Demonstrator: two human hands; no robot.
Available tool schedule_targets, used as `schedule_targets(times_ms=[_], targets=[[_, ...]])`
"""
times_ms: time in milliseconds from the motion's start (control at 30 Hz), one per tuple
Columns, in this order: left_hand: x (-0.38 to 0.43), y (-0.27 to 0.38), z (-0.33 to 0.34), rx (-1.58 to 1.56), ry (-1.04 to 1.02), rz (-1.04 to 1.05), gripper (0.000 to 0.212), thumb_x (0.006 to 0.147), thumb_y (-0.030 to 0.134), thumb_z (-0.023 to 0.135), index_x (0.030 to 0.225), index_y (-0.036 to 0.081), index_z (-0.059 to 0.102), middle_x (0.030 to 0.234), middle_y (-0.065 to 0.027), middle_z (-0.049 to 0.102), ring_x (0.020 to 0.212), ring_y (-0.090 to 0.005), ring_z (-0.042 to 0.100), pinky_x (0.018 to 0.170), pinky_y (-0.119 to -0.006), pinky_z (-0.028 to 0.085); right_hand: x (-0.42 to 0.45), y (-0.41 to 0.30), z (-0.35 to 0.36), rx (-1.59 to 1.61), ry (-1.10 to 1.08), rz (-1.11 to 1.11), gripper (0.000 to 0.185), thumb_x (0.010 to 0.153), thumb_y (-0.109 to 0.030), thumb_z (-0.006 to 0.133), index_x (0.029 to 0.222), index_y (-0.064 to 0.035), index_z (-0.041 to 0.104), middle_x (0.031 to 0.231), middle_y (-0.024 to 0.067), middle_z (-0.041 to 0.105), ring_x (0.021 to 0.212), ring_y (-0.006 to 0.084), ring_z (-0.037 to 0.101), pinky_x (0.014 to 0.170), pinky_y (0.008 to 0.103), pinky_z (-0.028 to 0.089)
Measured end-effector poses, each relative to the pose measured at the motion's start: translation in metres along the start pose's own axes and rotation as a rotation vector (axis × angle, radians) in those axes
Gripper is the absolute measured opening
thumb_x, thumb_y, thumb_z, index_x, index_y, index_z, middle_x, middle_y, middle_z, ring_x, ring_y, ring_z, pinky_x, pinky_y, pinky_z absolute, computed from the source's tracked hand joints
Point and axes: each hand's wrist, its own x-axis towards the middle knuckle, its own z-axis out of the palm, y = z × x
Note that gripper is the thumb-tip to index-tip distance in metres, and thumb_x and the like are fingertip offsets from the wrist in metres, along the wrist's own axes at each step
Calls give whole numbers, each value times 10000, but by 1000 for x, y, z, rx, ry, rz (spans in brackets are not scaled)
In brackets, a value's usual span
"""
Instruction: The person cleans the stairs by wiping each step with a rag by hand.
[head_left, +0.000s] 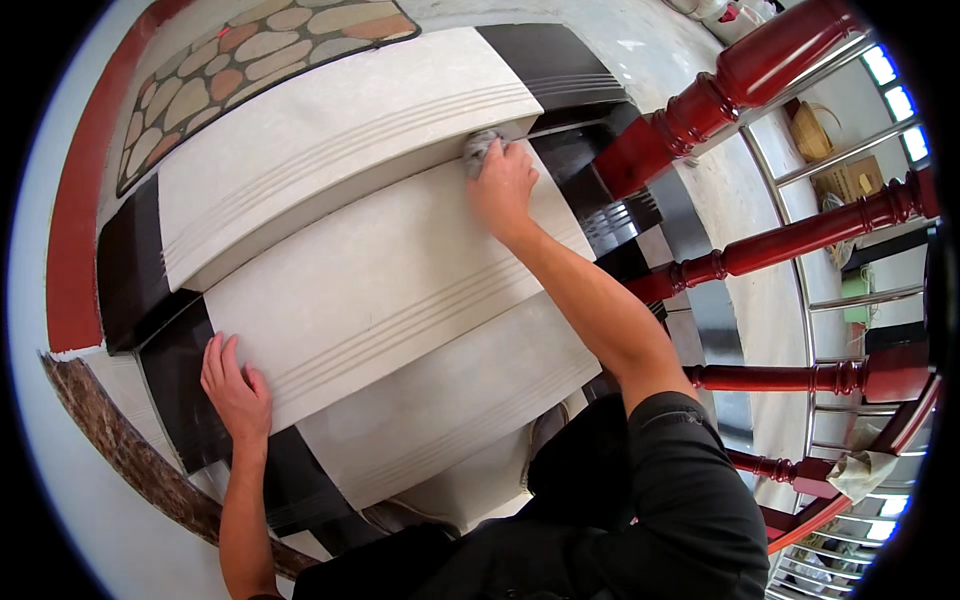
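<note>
My right hand (504, 187) grips a bunched grey cloth (480, 147). It presses the cloth into the right end of the corner where a cream stair riser (337, 217) meets the tread below (375, 262). Part of the cloth is hidden under my fingers. My left hand (237, 390) rests with nothing in it at the left end of that same tread, over the border between cream tile and dark side tile (180, 375). Its fingers are spread a little. Grooved lines run along the front of each tread.
A pebble-patterned mat (277, 52) lies on the floor above the top step. Dark red turned balusters (705, 112) and steel rails (780, 184) line the right side. Brown marble skirting (127, 442) curves down the left wall. Another cloth (862, 474) hangs on the handrail.
</note>
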Motion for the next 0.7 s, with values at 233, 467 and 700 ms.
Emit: schedule_targets(times_ms=[233,467,700], targets=[[0,-1,1,-13,21,24,512,915,54,603,1422,-13,590,1542,-211,547,1471,-407,473,1221,-531,339,10,24,10,18,-81,27,367,827,-82,712,1174,8,631,1256,239,577,1192,426,544,1006,534,396],[-5,-1,-4,-6,10,-2,508,915,45,603,1420,-10,592,1541,-212,546,1473,-408,471,1220,-532,339,-3,-7,-6,3,-104,107,397,827,-113,758,1178,21,630,1236,226,587,1204,409,539,1013,529,400],[-4,-2,-2,-2,7,1,509,910,67,618,1413,-4,598,1538,-203,549,1474,-398,471,1217,-528,341,16,16,-11,-59,-73,29,426,805,-130,783,1184,3,641,1227,202,601,1192,397,551,999,521,416]])
